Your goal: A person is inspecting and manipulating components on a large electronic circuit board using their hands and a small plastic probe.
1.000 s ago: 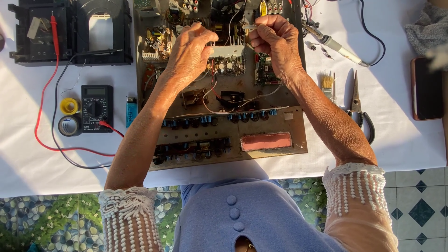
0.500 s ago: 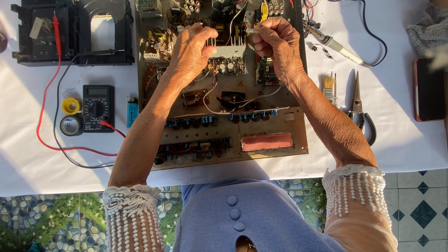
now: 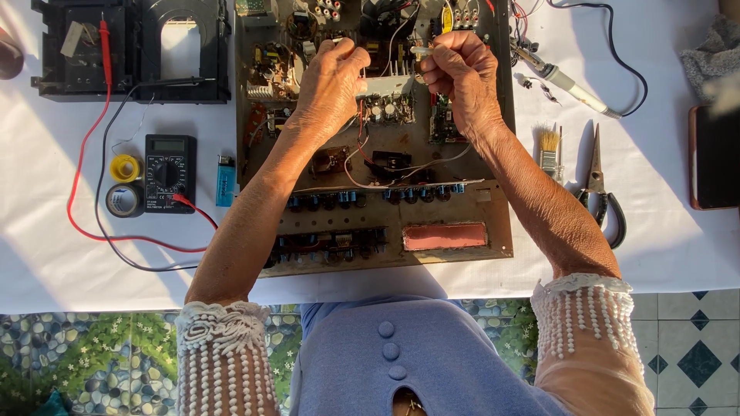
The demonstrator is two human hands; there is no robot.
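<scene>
Brown board: circuit board (image 3: 370, 154) mid-desk (image 3: 663, 254), crowded with parts.
Left hand (image 3: 327, 85): fingers pinched at 12 o'clock; hold unclear.
Right hand (image 3: 459, 77): fingers closed on small pale part (image 3: 422, 51).
Sides: meter (image 3: 169, 173) at 9; scissors (image 3: 601, 192), brush (image 3: 549, 150) at 3; near edge open.

Strong, warm sunlight floods the scene, and the white table cloth (image 3: 678, 246) is blown out almost to pure white, with little texture left in it. Shadows are hard-edged: the scissors (image 3: 601, 189) and the brush (image 3: 549, 150) throw short dark shadows, and both forearms cast shade across the circuit board (image 3: 455, 231). The left hand (image 3: 331, 85) and right hand (image 3: 459, 81) are brightly lit, with every wrinkle crisp. A broad shadow covers the near table edge. Focus is sharp across the middle; the grey cloth (image 3: 713, 58) at the upper right corner looks soft and slightly smeared.
</scene>
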